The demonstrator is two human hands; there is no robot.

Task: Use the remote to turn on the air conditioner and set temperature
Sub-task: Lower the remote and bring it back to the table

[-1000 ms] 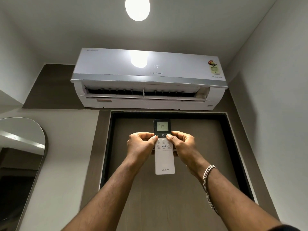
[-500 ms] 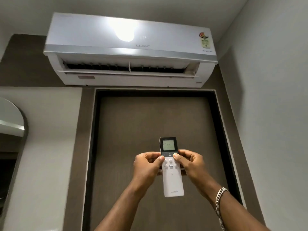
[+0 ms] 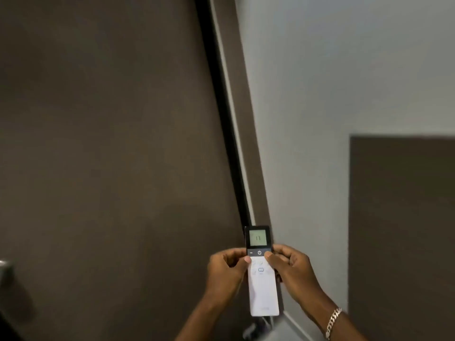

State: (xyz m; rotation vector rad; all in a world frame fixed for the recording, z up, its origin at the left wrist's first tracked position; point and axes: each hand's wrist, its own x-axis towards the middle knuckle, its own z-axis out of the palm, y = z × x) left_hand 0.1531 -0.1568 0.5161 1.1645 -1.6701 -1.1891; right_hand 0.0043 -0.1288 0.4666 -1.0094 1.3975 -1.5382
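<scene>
The white remote (image 3: pixel 263 291) stands upright in front of me, with a dark top part and a lit display that reads 17. My left hand (image 3: pixel 225 273) grips its left edge, thumb resting on the upper buttons. My right hand (image 3: pixel 290 269) grips its right edge, thumb lying beside the power button. A silver chain bracelet (image 3: pixel 333 321) hangs on my right wrist. The air conditioner is out of view.
A dark brown door (image 3: pixel 110 156) fills the left side, with its black frame (image 3: pixel 221 107) running diagonally. A metal door handle (image 3: pixel 5 267) shows at the far left edge. A grey wall (image 3: pixel 332 70) and a brown panel (image 3: pixel 403 230) are on the right.
My view has swung down and to the right, so the air conditioner and mirror have left the frame. Both hands keep the remote, which sits lower and further right in view.
</scene>
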